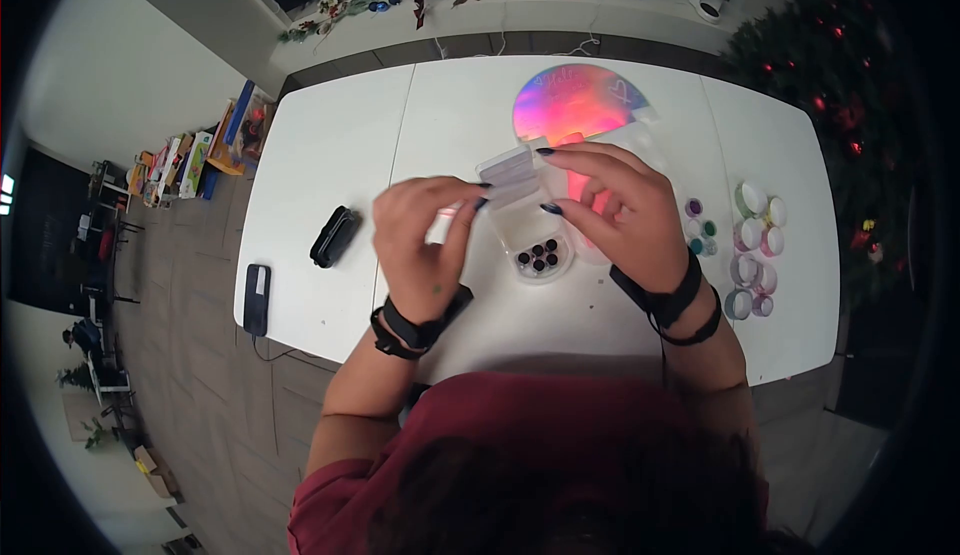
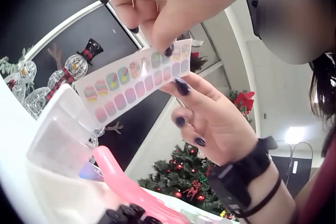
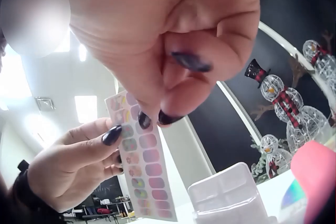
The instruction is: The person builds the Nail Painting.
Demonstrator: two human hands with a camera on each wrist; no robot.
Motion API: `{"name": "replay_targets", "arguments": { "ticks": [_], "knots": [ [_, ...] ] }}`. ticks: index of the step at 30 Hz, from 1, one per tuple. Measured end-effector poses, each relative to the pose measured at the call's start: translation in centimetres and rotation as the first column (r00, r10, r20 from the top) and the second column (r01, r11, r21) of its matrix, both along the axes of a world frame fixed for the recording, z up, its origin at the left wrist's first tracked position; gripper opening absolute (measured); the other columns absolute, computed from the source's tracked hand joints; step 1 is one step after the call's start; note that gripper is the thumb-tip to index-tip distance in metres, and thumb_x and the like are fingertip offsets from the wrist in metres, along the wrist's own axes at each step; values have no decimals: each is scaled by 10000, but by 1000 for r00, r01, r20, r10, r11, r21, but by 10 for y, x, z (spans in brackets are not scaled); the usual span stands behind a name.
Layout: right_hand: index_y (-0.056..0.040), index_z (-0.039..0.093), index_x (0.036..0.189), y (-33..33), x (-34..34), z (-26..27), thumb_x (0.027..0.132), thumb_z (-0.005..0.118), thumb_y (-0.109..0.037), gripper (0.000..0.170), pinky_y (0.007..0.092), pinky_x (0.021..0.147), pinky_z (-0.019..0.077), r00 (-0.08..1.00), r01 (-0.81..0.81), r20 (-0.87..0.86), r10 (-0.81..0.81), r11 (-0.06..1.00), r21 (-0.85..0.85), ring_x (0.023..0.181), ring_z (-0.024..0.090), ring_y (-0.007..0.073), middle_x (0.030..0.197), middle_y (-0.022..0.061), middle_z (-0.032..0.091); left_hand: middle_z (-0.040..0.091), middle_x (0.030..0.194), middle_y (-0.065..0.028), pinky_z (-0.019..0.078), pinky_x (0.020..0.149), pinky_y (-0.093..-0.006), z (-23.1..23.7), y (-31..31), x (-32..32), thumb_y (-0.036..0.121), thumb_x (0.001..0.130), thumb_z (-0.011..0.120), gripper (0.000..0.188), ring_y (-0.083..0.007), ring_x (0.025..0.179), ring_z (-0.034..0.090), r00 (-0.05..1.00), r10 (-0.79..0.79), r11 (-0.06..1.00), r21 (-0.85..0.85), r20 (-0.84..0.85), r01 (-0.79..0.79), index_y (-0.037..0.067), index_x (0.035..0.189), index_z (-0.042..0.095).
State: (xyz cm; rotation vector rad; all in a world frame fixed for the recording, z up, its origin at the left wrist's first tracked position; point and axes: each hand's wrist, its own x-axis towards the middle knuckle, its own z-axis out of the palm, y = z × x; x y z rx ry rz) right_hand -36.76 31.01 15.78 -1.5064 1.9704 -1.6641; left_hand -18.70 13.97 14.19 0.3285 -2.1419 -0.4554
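Observation:
A sheet of pastel nail-shaped stickers (image 2: 137, 83) (image 3: 152, 169) is held upright between both hands, above a clear box. My left hand (image 1: 418, 240) (image 2: 194, 3) (image 3: 73, 155) pinches one end by thumb and fingertips. At the opposite end my right hand (image 1: 625, 210) (image 2: 220, 121) (image 3: 178, 35) grips with its thumb against the sheet; its index finger is partly hidden in the left wrist view. Several small black-topped pieces (image 1: 538, 255) (image 2: 131, 214) sit in the box, whose translucent lid (image 2: 63, 134) (image 3: 228, 195) stands raised. Beside it is a pink object (image 1: 590, 187) (image 2: 128, 179) (image 3: 315, 169).
An iridescent disc (image 1: 575, 100) lies at the table's back. Small round jars (image 1: 748, 235) stand at the right. On the left are a black case (image 1: 335, 237) and a dark phone-like object (image 1: 257, 300). Behind are wire snowmen (image 3: 286, 95) and a decorated tree (image 1: 825, 105).

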Motion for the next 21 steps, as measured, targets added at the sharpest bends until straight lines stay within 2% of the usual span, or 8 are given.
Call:
{"name": "replay_targets", "arguments": {
  "ticks": [2,7,9,10,11,14,18,21],
  "knots": [
    [-99,801,1100,-12,-7,-4,923,802,-69,180,329,686,569,981,-53,-182,63,997,61,721,690,230,1016,61,787,811,1021,-54,502,928,-375,-4,11,4,28,837,877,198,-247,984,727,998,-30,999,27,52,29,101,1010,814],
    [-128,795,1019,-23,-11,-23,940,774,-113,83,377,716,593,945,62,-325,-25,993,103,793,733,274,968,35,781,814,1037,-34,498,927,-386,-27,-6,14,99,833,902,269,-244,967,724,976,-12,987,159,218,-23,132,1087,822],
    [-134,791,1000,-22,-19,-29,944,761,-122,64,385,721,598,928,109,-367,-57,986,123,814,743,278,978,30,778,811,1051,-11,505,932,-401,-45,-21,22,138,844,900,301,-252,988,721,870,156,980,34,468,-194,166,1133,820],
    [-140,789,999,-21,-24,-31,944,753,-128,67,387,720,601,907,148,-413,-79,979,137,815,744,279,976,27,772,794,1165,-28,521,959,-429,-52,-27,25,153,853,891,328,-283,1076,705,823,201,973,-9,532,-231,182,1172,818],
    [-146,787,998,-21,-26,-33,944,745,-134,69,389,720,604,884,183,-457,-95,971,153,817,745,280,974,25,765,794,1165,-28,521,959,-429,-62,-32,26,153,853,891,328,-283,1076,705,821,200,972,-4,535,-234,182,1172,818],
    [-153,788,1008,-28,-27,-47,945,731,-141,86,393,715,604,900,170,-424,-94,975,144,816,746,279,979,23,760,713,1383,-63,515,1043,-480,-89,-57,29,163,854,891,448,-352,1205,655,813,216,971,-28,541,-238,191,1288,787],
    [-150,787,1008,-33,-24,-52,953,730,-139,80,394,716,604,903,180,-418,-95,969,169,811,747,281,979,23,761,735,1340,-67,530,1026,-497,-96,-88,47,162,850,891,457,-355,1198,658,731,432,898,-173,528,-405,186,1293,781],
    [-148,791,1011,-33,-22,-49,969,722,-146,80,397,720,605,920,174,-376,-112,976,134,805,747,290,978,27,761,761,1269,-61,530,977,-482,-104,-110,63,200,853,898,441,-332,1153,675,668,409,887,-99,622,-451,188,1280,789]
  ]
}}
